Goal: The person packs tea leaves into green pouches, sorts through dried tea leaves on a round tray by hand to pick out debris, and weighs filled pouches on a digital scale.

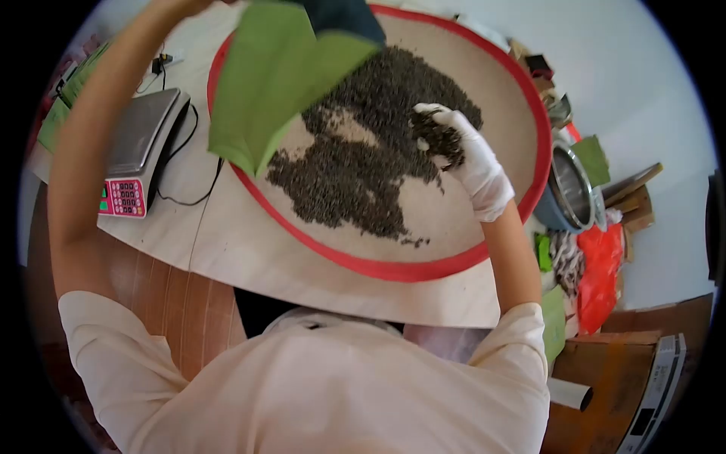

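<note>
My right hand (478, 166), in a white glove, is cupped around a clump of dark dried tea leaves (442, 140). It is over the right part of a loose heap of the same leaves (355, 181). The heap is spread across a large round tray (446, 219) with a red rim. My left arm reaches up to the top edge, where only a sliver of my left hand (198, 3) shows beside a green bag (261, 83). The bag is held up above the tray's left side, and the fingers are mostly cut off. Something dark (346, 19) shows beside the bag.
A digital scale (144, 136) with a pink keypad stands left of the tray on the pale table (227, 234), its black cable running toward the tray. On the right are a metal bowl (571, 185), a red plastic bag (600, 272) and a cardboard box (605, 378).
</note>
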`<state>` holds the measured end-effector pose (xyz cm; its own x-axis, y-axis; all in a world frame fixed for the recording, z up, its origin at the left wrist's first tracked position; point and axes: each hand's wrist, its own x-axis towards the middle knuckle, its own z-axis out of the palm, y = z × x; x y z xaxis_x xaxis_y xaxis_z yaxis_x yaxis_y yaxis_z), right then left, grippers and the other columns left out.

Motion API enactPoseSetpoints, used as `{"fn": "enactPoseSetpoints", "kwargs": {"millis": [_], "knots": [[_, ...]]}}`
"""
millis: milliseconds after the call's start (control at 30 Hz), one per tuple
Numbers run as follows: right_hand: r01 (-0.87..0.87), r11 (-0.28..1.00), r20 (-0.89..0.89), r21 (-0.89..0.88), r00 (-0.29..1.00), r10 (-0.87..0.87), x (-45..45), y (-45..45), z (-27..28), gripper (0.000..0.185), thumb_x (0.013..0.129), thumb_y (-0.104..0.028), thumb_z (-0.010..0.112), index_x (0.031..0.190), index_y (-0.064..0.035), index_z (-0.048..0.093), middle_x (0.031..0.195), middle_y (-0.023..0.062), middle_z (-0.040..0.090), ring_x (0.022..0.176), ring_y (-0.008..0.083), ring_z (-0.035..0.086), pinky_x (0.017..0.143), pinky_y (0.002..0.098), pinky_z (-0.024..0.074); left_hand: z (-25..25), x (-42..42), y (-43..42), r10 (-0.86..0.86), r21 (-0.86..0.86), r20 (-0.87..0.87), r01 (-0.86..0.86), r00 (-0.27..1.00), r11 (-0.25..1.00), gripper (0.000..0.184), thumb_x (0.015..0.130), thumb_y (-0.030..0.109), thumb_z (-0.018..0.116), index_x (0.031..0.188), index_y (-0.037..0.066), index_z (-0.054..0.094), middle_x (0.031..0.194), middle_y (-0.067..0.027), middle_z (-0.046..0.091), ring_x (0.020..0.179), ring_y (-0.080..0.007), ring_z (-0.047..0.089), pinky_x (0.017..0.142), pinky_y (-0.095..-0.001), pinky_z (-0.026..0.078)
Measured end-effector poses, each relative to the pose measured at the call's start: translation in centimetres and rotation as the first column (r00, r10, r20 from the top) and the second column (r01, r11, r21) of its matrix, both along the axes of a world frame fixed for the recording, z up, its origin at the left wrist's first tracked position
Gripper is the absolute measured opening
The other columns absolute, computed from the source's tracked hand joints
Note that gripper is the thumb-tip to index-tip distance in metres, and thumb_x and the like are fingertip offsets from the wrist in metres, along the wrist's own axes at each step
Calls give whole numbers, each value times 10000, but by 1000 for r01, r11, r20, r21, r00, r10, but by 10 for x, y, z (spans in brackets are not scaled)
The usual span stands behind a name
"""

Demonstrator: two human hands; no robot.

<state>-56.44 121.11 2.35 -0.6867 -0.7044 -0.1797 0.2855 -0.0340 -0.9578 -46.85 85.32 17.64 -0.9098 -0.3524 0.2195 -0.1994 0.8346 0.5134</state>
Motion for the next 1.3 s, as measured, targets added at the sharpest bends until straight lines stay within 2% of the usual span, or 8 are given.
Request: {"fn": "enactPoseSetpoints", "kwargs": {"millis": [67, 300, 333, 367, 533, 900, 1033, 1300], "knots": [[-1, 998, -79, -59, 997, -4, -15, -3, 44, 252, 906, -209, 508, 1085, -129, 666, 905, -6, 650, 664, 97, 596, 470, 201, 391, -41, -30, -16, -75, -48, -192, 67, 979, 997, 232, 893, 261, 538, 802, 70, 634, 568, 35, 437, 429, -66, 369, 382, -232, 268], [-194, 981, -576, 22, 799, 171, -17, -83, 115, 274, 899, -223, 557, 1082, -51, 665, 916, 40, 664, 798, 108, 611, 680, 238, 486, -42, -35, 40, -216, 137, 37, 209, 976, 968, 194, 819, 101, 482, 654, 27, 550, 549, -58, 481, 431, -134, 385, 397, -309, 294], [-230, 973, -922, 25, 371, 112, -6, -93, 111, 287, 880, -219, 595, 1063, -8, 663, 898, 55, 670, 793, 121, 620, 726, 261, 504, -42, -34, 43, -215, 128, 31, 209, 976, 969, 194, 819, 101, 482, 654, 27, 550, 549, -58, 481, 431, -134, 385, 397, -309, 294], [-122, 981, -613, 150, 767, 189, 10, -105, 117, 320, 846, -240, 645, 1055, 2, 661, 904, 85, 686, 813, 147, 641, 753, 276, 515, -43, -32, 47, -229, 205, 43, 215, 973, 955, 197, 818, 84, 477, 628, 44, 509, 542, -36, 439, 433, -121, 346, 398, -304, 259], [233, 820, -813, 523, 424, 399, 14, -137, 106, 350, 854, -285, 576, 1071, -28, 674, 880, 112, 673, 739, 168, 632, 706, 275, 507, -40, -25, 44, -266, 353, 108, 213, 958, 911, 244, 905, 136, 485, 671, 80, 521, 563, 50, 351, 476, -80, 304, 429, -257, 233], [-150, 962, -214, -229, 972, 101, -22, -75, 150, 156, 983, -219, 478, 903, -106, 549, 703, -36, 535, 495, 16, 394, 335, 149, 254, 7, 17, -69, 25, 415, -260, 88, 965, 905, 222, 809, 177, 549, 622, 101, 456, 552, 32, 348, 463, -70, 290, 413, -248, 208], [200, 974, -195, -105, 956, -217, -5, -56, 106, 189, 988, -265, 478, 945, -107, 572, 742, -22, 567, 416, 36, 377, 337, 157, 257, 20, 30, -206, 170, 657, -426, 174, 889, 734, 227, 856, 66, 524, 629, 64, 513, 562, -14, 453, 444, -91, 360, 386, -247, 252], [-28, 999, 153, 27, 988, 24, -30, -7, -48, 235, 992, -295, 468, 969, -88, 576, 789, 8, 582, 459, 56, 415, 338, 187, 249, -29, 106, -314, 601, 706, -536, -76, 593, 704, 137, 813, 91, 519, 687, 80, 467, 552, 2, 396, 419, -86, 307, 394, -249, 187]]}}
